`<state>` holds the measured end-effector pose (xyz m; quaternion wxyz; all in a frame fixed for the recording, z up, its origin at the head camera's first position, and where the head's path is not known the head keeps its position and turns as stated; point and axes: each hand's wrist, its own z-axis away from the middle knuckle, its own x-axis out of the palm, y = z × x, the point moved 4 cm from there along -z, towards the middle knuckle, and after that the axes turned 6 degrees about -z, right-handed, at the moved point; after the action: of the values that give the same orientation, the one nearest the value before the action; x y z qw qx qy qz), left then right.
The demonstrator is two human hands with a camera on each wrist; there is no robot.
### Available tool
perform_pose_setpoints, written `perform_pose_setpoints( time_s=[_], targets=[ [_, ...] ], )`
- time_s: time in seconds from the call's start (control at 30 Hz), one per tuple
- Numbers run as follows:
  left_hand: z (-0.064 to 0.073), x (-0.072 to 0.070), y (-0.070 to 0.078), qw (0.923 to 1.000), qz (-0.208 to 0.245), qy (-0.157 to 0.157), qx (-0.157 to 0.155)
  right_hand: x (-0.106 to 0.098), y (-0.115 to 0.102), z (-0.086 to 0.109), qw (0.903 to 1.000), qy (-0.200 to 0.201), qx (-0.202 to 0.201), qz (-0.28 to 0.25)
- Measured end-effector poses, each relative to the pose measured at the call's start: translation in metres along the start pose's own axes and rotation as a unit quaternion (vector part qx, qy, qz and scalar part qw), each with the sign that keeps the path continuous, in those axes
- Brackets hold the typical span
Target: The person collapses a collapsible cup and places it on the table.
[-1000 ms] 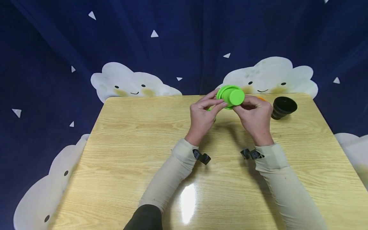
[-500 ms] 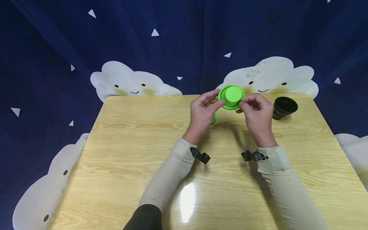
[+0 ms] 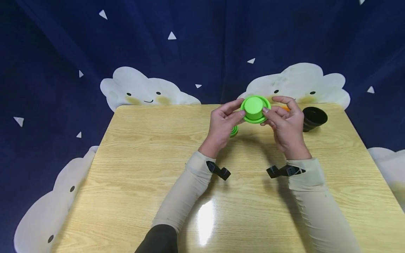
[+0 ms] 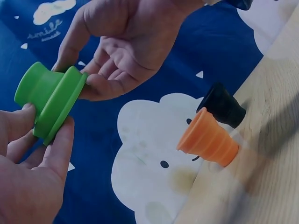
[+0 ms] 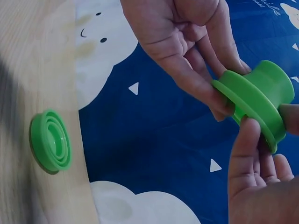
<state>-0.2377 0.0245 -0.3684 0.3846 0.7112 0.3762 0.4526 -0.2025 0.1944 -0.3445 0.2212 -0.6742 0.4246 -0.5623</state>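
Green cup: was held aloft, upper frame, right of centre, wall partly folded
Left hand: pinched the rim between thumb and fingers
Right hand: pinched the opposite side
Step in hand: apparently was working the folds
Next move: probably called for even thumb pressure

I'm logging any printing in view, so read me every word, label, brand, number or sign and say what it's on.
"smile": on the blue cloth, left wrist view.
Small line beneath it: too small and blurred to read.
Lettering on the cloth at the top edge, right wrist view: too blurred to read.
No readable text on the held green cup, flat green cup, orange cup or black cup.
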Motion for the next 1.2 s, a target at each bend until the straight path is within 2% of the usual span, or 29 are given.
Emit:
perform_pose_setpoints(
  time_s=[0.2,0.43,0.53,0.67,0.73,0.8,0.97,1.07,1.2],
  targets=[
    [0.001,0.000,0.000,0.9997,-0.019,-0.006,0.014,0.000,-0.005,0.000,0.9951,0.023,-0.060,0.076],
    [0.001,0.002,0.003,0.9986,-0.043,-0.007,0.031,0.004,-0.009,0.003,0.9800,0.011,-0.118,0.160],
    [0.001,0.004,0.004,0.9979,-0.048,-0.006,0.042,0.006,-0.009,0.004,0.9652,0.007,-0.142,0.219],
    [0.001,0.006,0.005,0.9969,-0.055,0.001,0.057,0.011,-0.006,0.006,0.9356,0.003,-0.177,0.305],
    [0.001,0.006,0.005,0.9965,-0.056,0.005,0.061,0.012,-0.005,0.007,0.9298,0.003,-0.184,0.319],
    [0.001,0.006,0.004,0.9965,-0.055,0.010,0.062,0.013,-0.004,0.007,0.9314,0.002,-0.183,0.315],
    [0.003,0.007,0.005,0.9951,-0.050,0.018,0.083,0.013,-0.002,0.006,0.9456,0.011,-0.161,0.283],
    [0.004,0.009,0.007,0.9934,-0.045,0.022,0.103,0.014,-0.001,0.006,0.9473,0.013,-0.158,0.278],
    [0.004,0.010,0.008,0.9922,-0.042,0.040,0.110,0.015,0.002,0.007,0.9542,0.007,-0.149,0.259]
  ],
)
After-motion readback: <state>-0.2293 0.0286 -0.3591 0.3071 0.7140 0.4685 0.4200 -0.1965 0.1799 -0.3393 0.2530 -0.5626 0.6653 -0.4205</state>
